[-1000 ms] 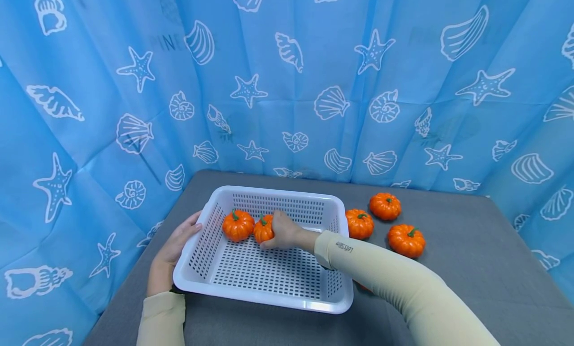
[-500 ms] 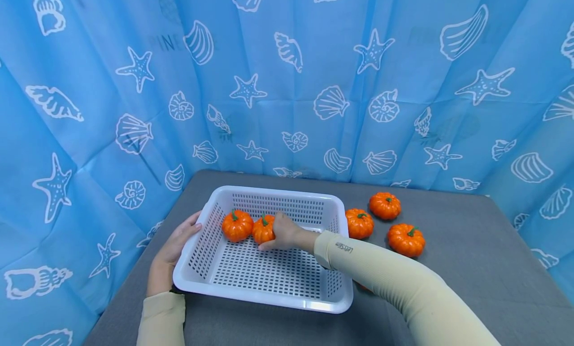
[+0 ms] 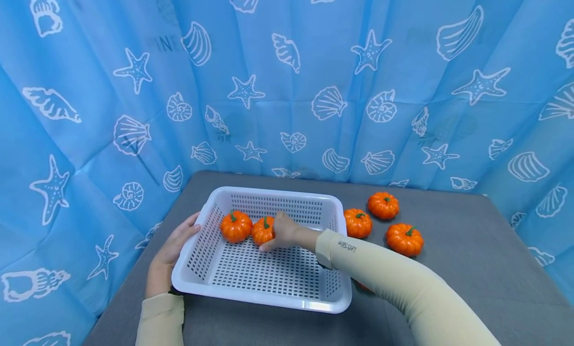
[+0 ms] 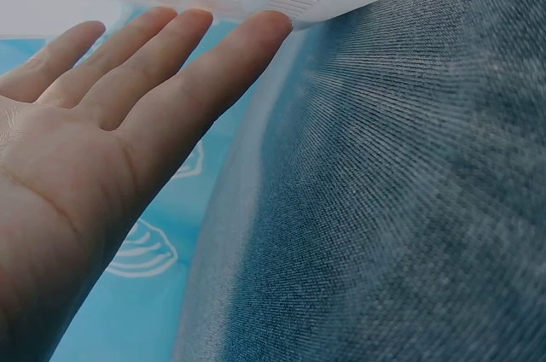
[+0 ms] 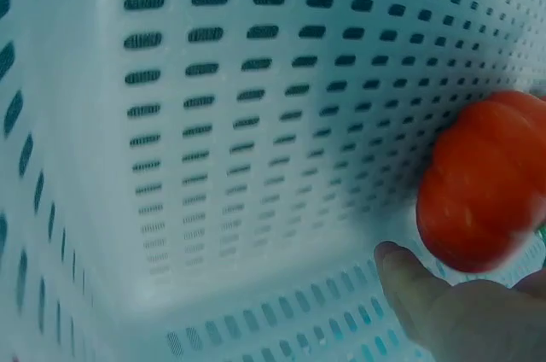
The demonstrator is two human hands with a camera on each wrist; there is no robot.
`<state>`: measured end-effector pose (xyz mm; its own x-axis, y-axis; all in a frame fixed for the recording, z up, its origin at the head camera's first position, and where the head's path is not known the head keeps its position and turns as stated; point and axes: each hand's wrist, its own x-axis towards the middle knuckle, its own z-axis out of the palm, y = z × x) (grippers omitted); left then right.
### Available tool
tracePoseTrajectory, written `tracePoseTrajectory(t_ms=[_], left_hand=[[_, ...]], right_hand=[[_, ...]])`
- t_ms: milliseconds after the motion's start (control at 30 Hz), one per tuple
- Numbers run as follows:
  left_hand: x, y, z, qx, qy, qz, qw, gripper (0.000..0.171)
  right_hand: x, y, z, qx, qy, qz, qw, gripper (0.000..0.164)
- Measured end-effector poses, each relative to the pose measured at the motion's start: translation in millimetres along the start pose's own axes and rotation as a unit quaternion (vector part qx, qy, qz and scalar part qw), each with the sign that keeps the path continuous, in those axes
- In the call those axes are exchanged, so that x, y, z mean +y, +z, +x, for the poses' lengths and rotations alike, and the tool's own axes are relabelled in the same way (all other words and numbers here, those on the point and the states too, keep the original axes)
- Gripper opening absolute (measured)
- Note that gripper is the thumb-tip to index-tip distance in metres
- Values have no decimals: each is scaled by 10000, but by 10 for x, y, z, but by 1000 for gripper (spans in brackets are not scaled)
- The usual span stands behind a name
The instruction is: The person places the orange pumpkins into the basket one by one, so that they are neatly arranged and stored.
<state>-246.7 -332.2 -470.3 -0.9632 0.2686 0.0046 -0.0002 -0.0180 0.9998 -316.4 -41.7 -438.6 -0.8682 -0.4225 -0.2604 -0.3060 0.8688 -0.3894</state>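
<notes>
A white perforated plastic basket (image 3: pixel 264 302) stands on the grey table, with two small orange pumpkins inside. One pumpkin (image 3: pixel 236 226) sits near the basket's far left corner. Just right of it, the second pumpkin (image 3: pixel 262 231) is gripped from its right side by my right hand (image 3: pixel 287 232); most of those fingers are hidden in the head view. In the right wrist view, a digit (image 5: pixel 409 281) shows beside an orange pumpkin (image 5: pixel 482 183). My left hand (image 3: pixel 177 242) rests against the basket's left outer side, its fingers (image 4: pixel 192 80) straight with the tips at the wall.
Right of the basket, pumpkins lie on the grey table (image 3: pixel 466 256): one by the wall (image 3: pixel 358 223), one farther back (image 3: pixel 383 205) and one more to the right (image 3: pixel 404 240). Another orange bit (image 3: pixel 362 287) peeks from under the right sleeve. A blue shell-patterned curtain (image 3: pixel 269 87) surrounds the table.
The right hand's pumpkin has shifted slightly and its stem leans a little differently. The left hand and basket keep their places; the whole head view has drifted slightly.
</notes>
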Motion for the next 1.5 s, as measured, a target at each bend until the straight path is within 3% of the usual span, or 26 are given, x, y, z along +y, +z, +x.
tracePoseTrajectory(t_ms=[200,567,767,933,1133,1500], left_hand=[[23,14,-7,5,-25,2,10000,51],[35,34,-20,123,-167,-6,9998,52],[43,36,-18,138,-189,-6,9997,53],[47,45,-26,184,-225,-38,9996,54],[49,53,-13,101,-203,-98,9997,54],[27,-4,-38,-175,4,-249,9995,52]], right_hand=[[-14,-164,-53,116,-238,222,9994,85],[-4,-584,-155,315,-582,1414,9877,102],[111,-859,-227,642,-756,1638,9815,93],[396,-1074,-254,812,-683,1853,9769,93],[929,-1300,-343,921,-342,2251,9694,96],[1676,-1390,-568,1047,558,1811,9763,98]])
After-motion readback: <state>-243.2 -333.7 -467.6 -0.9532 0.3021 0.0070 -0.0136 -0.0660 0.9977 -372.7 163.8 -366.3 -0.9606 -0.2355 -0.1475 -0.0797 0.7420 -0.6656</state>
